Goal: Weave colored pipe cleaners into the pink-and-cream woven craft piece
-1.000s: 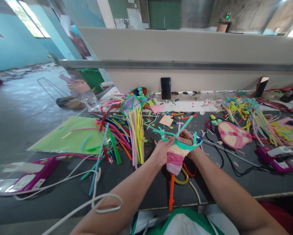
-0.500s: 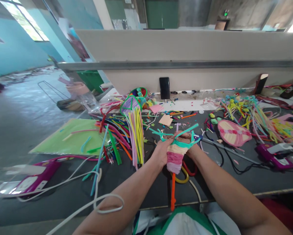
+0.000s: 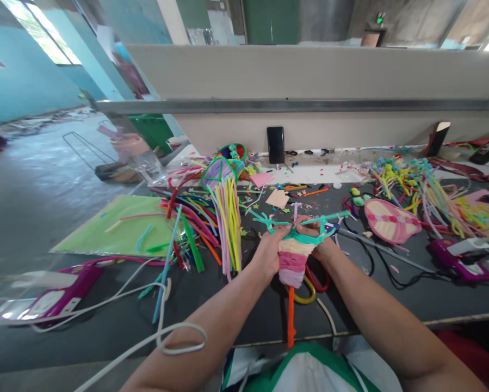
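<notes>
Between my hands is a pipe-cleaner piece (image 3: 292, 262) with teal, cream, pink and lilac bands and an orange stem (image 3: 291, 318) pointing down toward me. My left hand (image 3: 271, 250) is closed on its left edge, thumb near the teal band. On the right edge, my right hand (image 3: 314, 237) grips it, fingers partly hidden behind the piece. A loose teal strand (image 3: 336, 216) sticks out to the right from the top. Scissors with yellow and red handles (image 3: 308, 294) lie partly beneath the piece.
Yellow and lilac pipe cleaners (image 3: 228, 228) lie left of my hands, beside a green sheet (image 3: 117, 226). A pink leaf-shaped piece (image 3: 391, 221) and purple power strip (image 3: 456, 260) are right. A phone (image 3: 276, 145) leans on the partition. A white cable (image 3: 183, 326) crosses my left forearm.
The loose teal strand has swung from slanting upward to nearly level, reaching farther right. My right fingers have shifted slightly at the teal band; both hands still hold the piece.
</notes>
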`<state>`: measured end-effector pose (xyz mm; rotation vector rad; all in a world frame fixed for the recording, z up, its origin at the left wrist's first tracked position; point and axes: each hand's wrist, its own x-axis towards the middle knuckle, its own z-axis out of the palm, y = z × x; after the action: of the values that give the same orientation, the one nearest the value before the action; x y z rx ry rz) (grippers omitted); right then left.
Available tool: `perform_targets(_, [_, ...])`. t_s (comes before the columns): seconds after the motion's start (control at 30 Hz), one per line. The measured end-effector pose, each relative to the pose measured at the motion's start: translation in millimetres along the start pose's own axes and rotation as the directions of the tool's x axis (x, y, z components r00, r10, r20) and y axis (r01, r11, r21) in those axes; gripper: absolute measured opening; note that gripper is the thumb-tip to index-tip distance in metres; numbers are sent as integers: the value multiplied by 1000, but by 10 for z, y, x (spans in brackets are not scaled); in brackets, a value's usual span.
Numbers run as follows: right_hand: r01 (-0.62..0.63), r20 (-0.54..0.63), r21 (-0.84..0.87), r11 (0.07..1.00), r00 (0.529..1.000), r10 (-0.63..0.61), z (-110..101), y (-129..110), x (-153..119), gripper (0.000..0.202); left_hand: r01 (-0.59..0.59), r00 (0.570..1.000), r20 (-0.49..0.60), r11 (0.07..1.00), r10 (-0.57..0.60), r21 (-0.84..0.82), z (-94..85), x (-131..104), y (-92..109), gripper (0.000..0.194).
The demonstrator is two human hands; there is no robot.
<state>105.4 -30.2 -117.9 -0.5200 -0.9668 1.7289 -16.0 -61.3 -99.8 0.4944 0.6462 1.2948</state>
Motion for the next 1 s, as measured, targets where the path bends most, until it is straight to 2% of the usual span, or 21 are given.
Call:
perform_targets(0.17, [-28,-57,24,999,998,29,-38,33,41,23,-8,1000,3,1000,8,-29,-12,25,9,21])
perform_targets(0.3, [-49,-105,57,997,993,55,-64,57,38,26,-27,996,-89,998,22,-59,-41,45,7,25])
perform_targets(0.43, [-11,-173,43,999,985,19,-55,63,32,23,-23,991,-130,999,20,-26,-43,53,10,27])
perform_targets(0.6, [52,-245,-73,996,967,-68,-46,48,45,24,-17,989,-145,1000,18,7,-49,79,-3,29])
perform_targets(0.83, [136,-241,-129,982,957,-164,-113,82,102,28,8,994,-105,999,-5,34,-73,93,-42,25])
perform_targets(1.0, [72,-196,-95,993,977,-89,-79,76,86,24,-15,998,-61,999,18,35,-87,81,-26,24])
